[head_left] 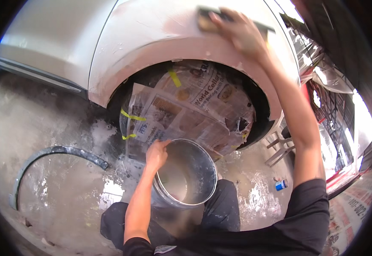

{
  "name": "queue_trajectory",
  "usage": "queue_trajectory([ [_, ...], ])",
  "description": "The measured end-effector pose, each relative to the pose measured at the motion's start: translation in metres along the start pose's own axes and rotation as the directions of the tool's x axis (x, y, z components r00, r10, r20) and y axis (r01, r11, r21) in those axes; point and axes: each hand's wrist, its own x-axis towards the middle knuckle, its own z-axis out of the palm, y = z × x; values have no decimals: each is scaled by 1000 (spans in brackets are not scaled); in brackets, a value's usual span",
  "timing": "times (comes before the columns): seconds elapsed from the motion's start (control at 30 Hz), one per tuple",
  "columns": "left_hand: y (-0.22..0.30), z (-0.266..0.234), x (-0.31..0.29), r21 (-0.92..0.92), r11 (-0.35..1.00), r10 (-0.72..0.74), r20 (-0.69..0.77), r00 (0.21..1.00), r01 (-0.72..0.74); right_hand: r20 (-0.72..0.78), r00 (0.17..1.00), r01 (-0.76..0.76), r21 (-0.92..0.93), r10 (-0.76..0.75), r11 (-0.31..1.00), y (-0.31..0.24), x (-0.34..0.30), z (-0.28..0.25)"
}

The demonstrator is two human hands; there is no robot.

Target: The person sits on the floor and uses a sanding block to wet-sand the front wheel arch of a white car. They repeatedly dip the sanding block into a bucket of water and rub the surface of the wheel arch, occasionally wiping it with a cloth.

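My right hand [242, 34], slightly smeared by motion, is closed around a long sanding block [207, 22] with a dark top and a tan underside. It lies against the white car fender [152, 30] above the wheel arch, where pinkish-grey patches show through the paint. My left hand [156, 156] grips the rim of a metal bucket [205, 170] between my knees. Cloudy water [173, 175] stands inside the bucket. Newspaper [181, 109], held by strips of yellow tape [174, 78], covers the wheel behind it.
A dark curved wheel-arch trim [45, 155] lies on the wet floor [71, 187] at the left. To the right are a small blue can [281, 185] and a pale stool [280, 149]. The car door [54, 42] adjoins the fender.
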Motion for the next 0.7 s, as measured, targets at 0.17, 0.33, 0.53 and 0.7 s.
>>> queue_trajectory([
  [0.17, 4, -7, -6, -42, 999, -22, 31, 999, 23, -99, 990, -84, 180, 103, 980, -14, 26, -3],
  [0.33, -4, -7, -3, 9, 1000, 8, 0, 1000, -8, -165, 984, 77, 51, -67, 996, -10, -68, -10],
  [0.53, -1, -2, -1, -39, 999, -19, 38, 999, 21, 18, 916, -378, 371, 401, 848, -25, 36, -37],
  [0.7, 8, -8, -4, 0, 1000, -11, 24, 1000, 11, -157, 986, 78, 108, -61, 991, -15, -83, -13],
])
